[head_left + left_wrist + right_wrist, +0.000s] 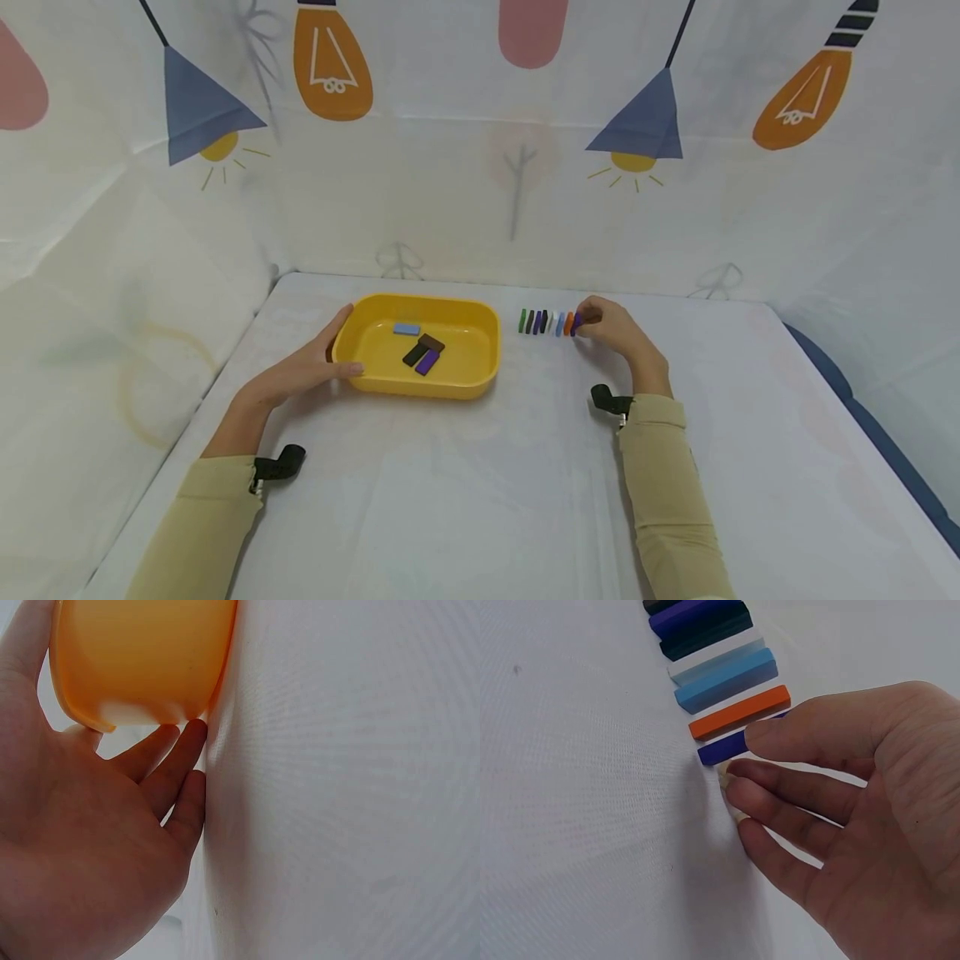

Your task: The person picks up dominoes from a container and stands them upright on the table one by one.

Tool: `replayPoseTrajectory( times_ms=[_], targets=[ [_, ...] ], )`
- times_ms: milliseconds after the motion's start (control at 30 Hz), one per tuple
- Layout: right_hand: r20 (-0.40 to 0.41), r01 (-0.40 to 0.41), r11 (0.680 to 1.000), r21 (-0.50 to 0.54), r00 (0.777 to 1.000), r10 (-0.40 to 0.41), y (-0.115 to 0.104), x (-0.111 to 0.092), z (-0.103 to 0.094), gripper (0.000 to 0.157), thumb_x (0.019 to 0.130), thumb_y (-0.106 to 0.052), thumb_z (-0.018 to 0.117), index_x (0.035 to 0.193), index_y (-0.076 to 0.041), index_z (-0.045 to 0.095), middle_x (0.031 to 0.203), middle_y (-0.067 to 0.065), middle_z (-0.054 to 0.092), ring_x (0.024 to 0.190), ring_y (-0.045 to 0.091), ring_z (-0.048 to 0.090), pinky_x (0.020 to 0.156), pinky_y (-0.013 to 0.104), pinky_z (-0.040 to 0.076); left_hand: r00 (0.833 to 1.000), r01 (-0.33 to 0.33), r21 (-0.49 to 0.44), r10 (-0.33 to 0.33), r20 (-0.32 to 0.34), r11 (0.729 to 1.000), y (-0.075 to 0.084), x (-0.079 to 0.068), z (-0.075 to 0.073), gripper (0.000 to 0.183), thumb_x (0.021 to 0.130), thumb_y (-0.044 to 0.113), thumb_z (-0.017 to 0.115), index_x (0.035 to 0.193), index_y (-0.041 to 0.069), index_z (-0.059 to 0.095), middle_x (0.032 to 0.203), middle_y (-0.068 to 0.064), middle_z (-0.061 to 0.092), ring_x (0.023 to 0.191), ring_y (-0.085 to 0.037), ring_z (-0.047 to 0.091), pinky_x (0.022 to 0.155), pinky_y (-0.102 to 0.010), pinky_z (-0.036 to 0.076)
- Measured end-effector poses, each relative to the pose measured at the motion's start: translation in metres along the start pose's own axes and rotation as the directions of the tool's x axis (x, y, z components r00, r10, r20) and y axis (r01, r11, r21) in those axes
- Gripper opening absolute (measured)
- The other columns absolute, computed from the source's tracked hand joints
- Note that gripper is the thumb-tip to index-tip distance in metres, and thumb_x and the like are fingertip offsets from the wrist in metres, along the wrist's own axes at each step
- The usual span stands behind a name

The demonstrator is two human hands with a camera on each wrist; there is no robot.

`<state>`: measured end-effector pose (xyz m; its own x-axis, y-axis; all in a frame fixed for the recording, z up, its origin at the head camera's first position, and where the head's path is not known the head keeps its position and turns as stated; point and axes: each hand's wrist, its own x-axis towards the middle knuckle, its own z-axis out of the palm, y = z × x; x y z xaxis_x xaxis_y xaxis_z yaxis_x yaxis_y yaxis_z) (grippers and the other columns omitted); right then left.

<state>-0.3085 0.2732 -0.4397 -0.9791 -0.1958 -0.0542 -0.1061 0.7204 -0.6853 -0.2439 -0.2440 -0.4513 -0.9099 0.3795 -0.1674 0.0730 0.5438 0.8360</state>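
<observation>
My left hand (pixel 303 364) grips the left end of a yellow tray (pixel 480 385), thumb at its front corner and fingers along its side. In the left wrist view the fingertips meet the tray wall (pixel 150 660) low by the table. Inside the tray lie a light blue block (pixel 407 329), a brown block (pixel 432 342), a black block (pixel 414 355) and a purple block (pixel 427 362). My right hand (pixel 617 327) pinches another purple block (pixel 721 748), which stands at the right end of a row, beside an orange block (pixel 740 712).
The row runs leftward from the orange block through light blue (pixel 560 324), white (pixel 552 322), black (pixel 544 322), purple (pixel 537 322) and dark brown (pixel 530 322) to a green block (pixel 522 321). White cloth covers the table (pixel 450 492); a printed curtain (pixel 450 192) hangs behind.
</observation>
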Motion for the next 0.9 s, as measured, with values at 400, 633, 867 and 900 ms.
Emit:
replayPoseTrajectory(
  times_ms=[400, 633, 867, 900],
  targets=[
    [-0.024, 0.021, 0.999, 0.036, 1.0, -0.02, -0.005, -0.002, -0.004, 0.044, 0.088, -0.011, 0.062, 0.129, 0.001, 0.052, 0.128, 0.022, 0.059, 0.121, 0.036, 0.055, 0.099, 0.053, 0.046, 1.0, -0.016, -0.005, 0.016, 0.0, 1.0, 0.003, -0.001, -0.001, 0.106, 0.09, 0.039, 0.069, 0.158, 0.038, -0.012, 0.169, -0.001, -0.009, 0.156, -0.035, -0.002, 0.119, -0.07, 0.006],
    [-0.048, 0.074, 0.997, 0.035, 0.996, -0.072, -0.012, -0.005, -0.008, 0.048, 0.089, -0.007, 0.06, 0.135, 0.003, 0.049, 0.135, 0.023, 0.056, 0.13, 0.039, 0.051, 0.106, 0.058, 0.043, 1.0, 0.0, 0.009, 0.0, -0.004, 1.0, 0.004, -0.002, 0.0, 0.105, 0.089, 0.041, 0.069, 0.157, 0.041, -0.013, 0.169, -0.001, -0.009, 0.155, -0.036, -0.001, 0.118, -0.071, 0.007],
    [-0.081, 0.12, 0.993, 0.014, 0.99, -0.119, -0.028, -0.003, -0.007, 0.044, 0.092, -0.009, 0.058, 0.135, -0.002, 0.051, 0.134, 0.019, 0.058, 0.13, 0.035, 0.05, 0.114, 0.055, 0.037, 1.0, 0.008, 0.003, -0.008, -0.007, 1.0, 0.005, -0.002, 0.0, 0.106, 0.089, 0.041, 0.069, 0.158, 0.038, -0.012, 0.169, -0.002, -0.01, 0.155, -0.036, -0.003, 0.118, -0.072, 0.005],
    [-0.087, 0.129, 0.991, 0.016, 0.988, -0.128, -0.03, -0.003, -0.007, 0.045, 0.091, -0.009, 0.058, 0.135, -0.002, 0.051, 0.134, 0.019, 0.058, 0.129, 0.035, 0.051, 0.114, 0.055, 0.037, 1.0, 0.012, 0.002, -0.012, -0.01, 1.0, 0.005, -0.001, 0.0, 0.106, 0.089, 0.041, 0.07, 0.158, 0.038, -0.012, 0.169, -0.002, -0.009, 0.155, -0.036, -0.004, 0.118, -0.071, 0.005]
  ],
)
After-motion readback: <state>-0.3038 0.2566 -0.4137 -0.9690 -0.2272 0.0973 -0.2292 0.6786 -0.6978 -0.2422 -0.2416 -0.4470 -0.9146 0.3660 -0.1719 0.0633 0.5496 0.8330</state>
